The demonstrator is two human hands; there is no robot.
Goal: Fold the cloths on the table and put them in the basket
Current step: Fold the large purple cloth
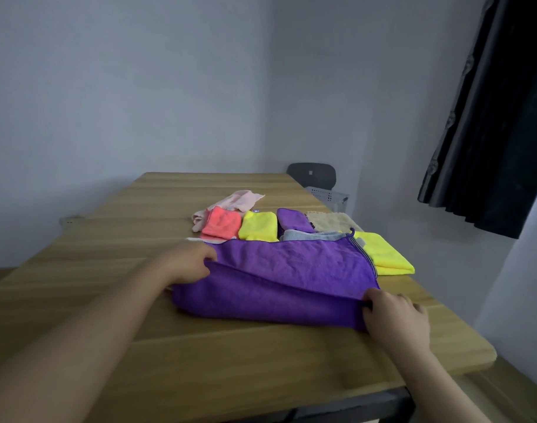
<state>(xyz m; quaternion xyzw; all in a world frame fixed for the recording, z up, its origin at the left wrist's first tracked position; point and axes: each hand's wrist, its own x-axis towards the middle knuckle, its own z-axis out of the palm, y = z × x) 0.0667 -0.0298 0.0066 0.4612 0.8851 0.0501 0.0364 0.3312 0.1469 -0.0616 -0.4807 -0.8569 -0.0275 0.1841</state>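
A large purple cloth (279, 279) lies on the wooden table (139, 270), its near part doubled over. My left hand (189, 264) pinches the fold at the cloth's left edge. My right hand (395, 315) grips the fold at its near right corner. Behind it lie other cloths: a pale pink one (239, 199), a coral one (221, 224), a small yellow one (258, 225), a smaller purple one (294, 219), a beige one (331, 221), a grey one (313, 235) and a larger yellow one (386, 254). A grey perforated basket (328, 195) stands beyond the table's far right edge.
A dark chair back (311, 174) stands behind the basket near the wall corner. A dark curtain (490, 117) hangs at the right. The table's right edge runs close to my right hand.
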